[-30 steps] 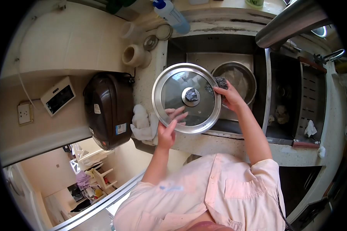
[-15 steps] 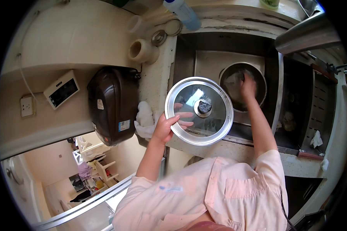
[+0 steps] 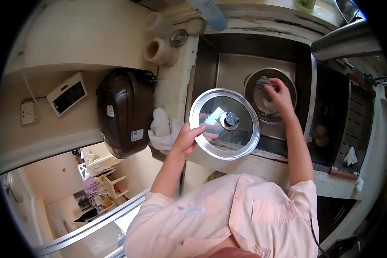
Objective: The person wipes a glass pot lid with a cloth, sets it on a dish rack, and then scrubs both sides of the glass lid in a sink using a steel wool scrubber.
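My left hand (image 3: 191, 138) grips the rim of a round glass lid (image 3: 210, 139) with a metal edge and a dark knob, thumb on top and fingers showing through the glass underneath. The lid is held over the front left part of the sink (image 3: 232, 69). A round metal pot (image 3: 291, 81) stands in the sink, with some liquid inside. Over the pot, my right hand (image 3: 279, 92) pinches a grey, crumpled scrubber (image 3: 262, 82) between its fingers.
A dark brown appliance (image 3: 127, 112) stands left of the sink, beside a white cloth (image 3: 161, 129). A beige jar (image 3: 157, 51), a small metal lid (image 3: 178, 38) and a blue bottle (image 3: 208, 15) are behind. A dark stove-like unit (image 3: 331, 116) is at the right.
My right hand has lifted from inside the pot, and the scrubber now shows in its fingers. The lid in my left hand has shifted slightly right and tilted a little.
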### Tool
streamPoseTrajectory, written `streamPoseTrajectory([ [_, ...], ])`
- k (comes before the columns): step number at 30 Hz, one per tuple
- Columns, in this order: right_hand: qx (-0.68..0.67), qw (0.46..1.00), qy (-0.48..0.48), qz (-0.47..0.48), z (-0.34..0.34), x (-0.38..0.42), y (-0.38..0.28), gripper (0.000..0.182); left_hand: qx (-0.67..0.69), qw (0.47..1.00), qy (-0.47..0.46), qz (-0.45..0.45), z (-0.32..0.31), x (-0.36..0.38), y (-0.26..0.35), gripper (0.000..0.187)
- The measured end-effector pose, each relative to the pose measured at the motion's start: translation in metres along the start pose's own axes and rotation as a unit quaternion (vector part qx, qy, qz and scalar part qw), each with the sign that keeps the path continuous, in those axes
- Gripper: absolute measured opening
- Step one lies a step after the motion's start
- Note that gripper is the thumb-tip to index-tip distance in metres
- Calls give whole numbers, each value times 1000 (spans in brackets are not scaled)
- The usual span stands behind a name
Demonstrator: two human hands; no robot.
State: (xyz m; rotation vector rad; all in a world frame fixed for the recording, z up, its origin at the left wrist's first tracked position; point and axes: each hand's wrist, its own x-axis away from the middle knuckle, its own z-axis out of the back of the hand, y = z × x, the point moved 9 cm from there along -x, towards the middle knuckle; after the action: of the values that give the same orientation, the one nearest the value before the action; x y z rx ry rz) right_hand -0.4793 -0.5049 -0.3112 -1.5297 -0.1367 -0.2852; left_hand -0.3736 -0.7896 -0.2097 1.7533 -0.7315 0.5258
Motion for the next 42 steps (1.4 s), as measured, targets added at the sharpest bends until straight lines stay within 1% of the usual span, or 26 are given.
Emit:
streamPoseTrajectory([
  [3, 20, 979, -105, 171, -60, 61, -105, 34, -2, 1000, -21, -11, -11, -2, -2, 43],
  [4, 63, 948, -140, 279, -81, 83, -130, 40, -4, 999, -28, -16, -14, -4, -2, 42],
  [5, 71, 925, -187, 323, -104, 103, -143, 42, -15, 998, -44, -34, -22, -6, 0, 42],
  [6, 79, 897, -233, 366, -123, 120, -152, 44, -95, 992, -25, -74, -17, -6, 3, 40],
  [8, 148, 895, -209, 366, -133, 119, -151, 45, -102, 989, -5, -106, -17, -2, 6, 39],
  [9, 183, 892, -197, 364, -135, 118, -148, 45, -96, 993, -16, -74, -23, 1, 6, 38],
  [11, 187, 916, -130, 331, -125, 90, -135, 45, -81, 996, -37, -5, -36, 13, 6, 38],
  [12, 202, 922, -97, 314, -121, 84, -131, 44, -93, 995, -32, -20, -32, 13, 4, 38],
  [14, 185, 892, -245, 332, -142, 114, -148, 43, -119, 991, -24, -55, -20, 5, -1, 39],
  [15, 143, 895, -234, 352, -145, 130, -154, 40, -125, 984, 5, -126, -22, 4, 7, 37],
  [18, 215, 907, -128, 339, -128, 101, -152, 38, -98, 994, -15, -51, -34, 10, 6, 39],
  [19, 214, 901, -150, 345, -131, 104, -152, 37, -123, 992, -27, -28, -37, 8, 6, 39],
  [22, 202, 887, -207, 361, -147, 122, -154, 35, -188, 976, -14, -109, -26, 2, 8, 39],
  [23, 183, 886, -204, 373, -143, 129, -158, 35, -201, 968, -8, -150, -25, 4, 11, 39],
  [26, 225, 903, -112, 349, -128, 97, -149, 36, -145, 988, -27, -35, -37, 7, 6, 41],
  [28, 201, 897, -181, 349, -142, 113, -148, 33, -155, 983, -29, -91, -29, -1, 8, 40],
  [30, 169, 878, -200, 399, -140, 130, -160, 32, -204, 966, -19, -155, -21, 1, 11, 39],
  [31, 194, 885, -183, 382, -136, 121, -157, 34, -244, 955, -48, -163, -24, -1, 10, 43],
  [32, 222, 888, -166, 368, -131, 105, -154, 35, -203, 971, -51, -113, -22, 0, 2, 43],
  [33, 285, 894, -115, 326, -130, 87, -145, 38, -163, 983, -57, -65, -28, 2, 3, 42],
  [34, 259, 893, -141, 339, -136, 94, -144, 38, -125, 990, -65, -16, -33, 3, 1, 41],
  [37, 193, 885, -211, 367, -151, 127, -150, 35, -189, 973, -20, -131, -21, -4, 10, 36],
  [38, 201, 893, -196, 352, -148, 122, -145, 35, -212, 964, -9, -159, -19, 0, 12, 34],
  [40, 220, 903, -164, 332, -133, 89, -132, 34, -156, 982, -34, -105, -22, -4, 2, 38],
  [41, 313, 898, -112, 287, -125, 64, -114, 35, -141, 986, -46, -78, -23, -2, -2, 39],
  [42, 311, 910, -110, 252, -110, 45, -100, 35, -128, 989, -58, -48, -23, 0, -6, 40],
])
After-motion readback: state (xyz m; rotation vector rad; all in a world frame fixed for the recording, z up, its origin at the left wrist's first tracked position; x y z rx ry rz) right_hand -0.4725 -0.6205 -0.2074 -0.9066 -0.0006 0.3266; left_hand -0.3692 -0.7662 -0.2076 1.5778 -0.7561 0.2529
